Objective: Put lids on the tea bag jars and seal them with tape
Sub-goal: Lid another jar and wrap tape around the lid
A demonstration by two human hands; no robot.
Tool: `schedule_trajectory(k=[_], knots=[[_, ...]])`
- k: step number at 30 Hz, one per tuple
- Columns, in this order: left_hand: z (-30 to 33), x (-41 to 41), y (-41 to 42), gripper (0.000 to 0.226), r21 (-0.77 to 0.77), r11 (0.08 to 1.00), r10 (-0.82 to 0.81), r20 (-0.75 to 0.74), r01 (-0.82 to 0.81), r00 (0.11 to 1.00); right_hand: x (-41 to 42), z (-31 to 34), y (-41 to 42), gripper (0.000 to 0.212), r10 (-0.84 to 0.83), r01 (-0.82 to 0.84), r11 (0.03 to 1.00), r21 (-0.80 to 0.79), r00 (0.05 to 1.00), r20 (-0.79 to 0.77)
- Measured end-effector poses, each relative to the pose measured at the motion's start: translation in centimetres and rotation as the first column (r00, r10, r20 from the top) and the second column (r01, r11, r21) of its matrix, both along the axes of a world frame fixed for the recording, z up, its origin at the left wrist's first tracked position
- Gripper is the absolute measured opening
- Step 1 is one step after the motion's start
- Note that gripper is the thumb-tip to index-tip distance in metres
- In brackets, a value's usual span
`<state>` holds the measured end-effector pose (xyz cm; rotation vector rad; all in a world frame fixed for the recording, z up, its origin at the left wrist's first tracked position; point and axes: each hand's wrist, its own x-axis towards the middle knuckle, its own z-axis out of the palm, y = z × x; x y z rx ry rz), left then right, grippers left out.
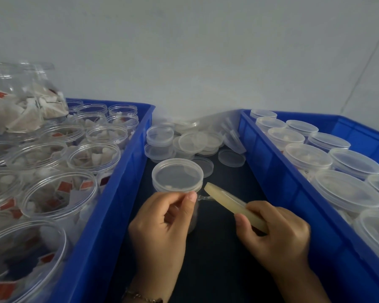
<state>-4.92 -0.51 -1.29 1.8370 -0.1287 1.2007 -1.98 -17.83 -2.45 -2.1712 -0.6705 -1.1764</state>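
A clear jar [177,178] with a translucent lid on it stands on the dark table between two blue crates. My left hand [162,224] wraps the jar's near side, thumb pressed just under the lid's rim. My right hand [274,235] grips a yellowish roll of clear tape [225,201], seen edge-on and tilted. A short clear strip of tape [204,197] runs from the roll to the jar's side by my left thumb. The jar's lower body is hidden behind my left hand.
The left blue crate [109,204] holds several open jars of tea bags [59,193]. The right blue crate [278,178] holds several lidded jars [346,191]. Loose lids [193,142] lie piled at the back of the table, against a grey wall.
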Motion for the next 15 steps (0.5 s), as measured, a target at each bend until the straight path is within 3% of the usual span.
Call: schedule_trajectory(k=[4,9,15], knots=[[0.09,-0.22,0.06,0.009,-0.043,0.998,-0.046,-0.02,0.045,0.999,-0.02,0.18,0.02,0.057,-0.042,0.042,0.999,-0.013,0.999,-0.033],[0.12,-0.68,-0.09,0.009,-0.207,0.966,-0.185,-0.122,0.157,0.975,0.04,0.22,0.38,0.042,-0.107,0.104,0.994,-0.024,0.984,-0.144],[0.48,-0.97,-0.27,0.01,-0.233,0.955,-0.226,-0.181,0.181,0.957,0.27,0.17,0.4,0.042,-0.108,0.107,0.994,-0.02,0.968,-0.228]])
